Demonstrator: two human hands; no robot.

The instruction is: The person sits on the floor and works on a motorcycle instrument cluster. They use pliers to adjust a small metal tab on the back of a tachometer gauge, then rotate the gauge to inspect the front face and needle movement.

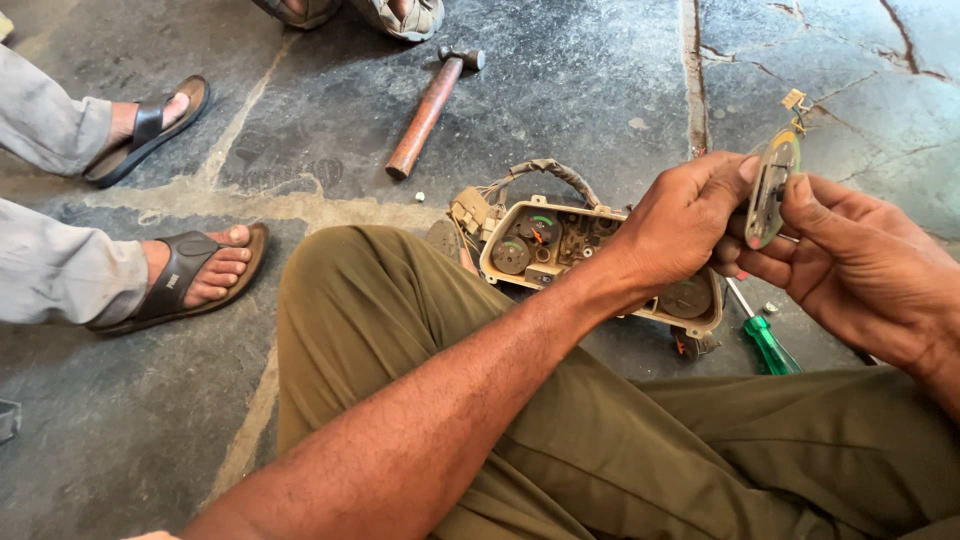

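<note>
My left hand (pixel 680 225) and my right hand (pixel 860 265) together hold a small round gauge dial (pixel 772 185), seen edge-on, with a small tan connector at its top. Left thumb and fingers pinch its left side; right thumb presses its right edge. Below the hands, an opened beige instrument cluster housing (pixel 560 245) lies on the stone floor, with round gauges and small parts inside and a wrapped wire loom (pixel 545 172) at its back. My olive-trousered legs fill the foreground.
A green-handled screwdriver (pixel 768 342) lies under my right hand. A hammer with a wooden handle (pixel 428 110) lies farther out on the floor. Another person's sandalled feet (pixel 195 275) are at left, more feet (pixel 400 12) at the top.
</note>
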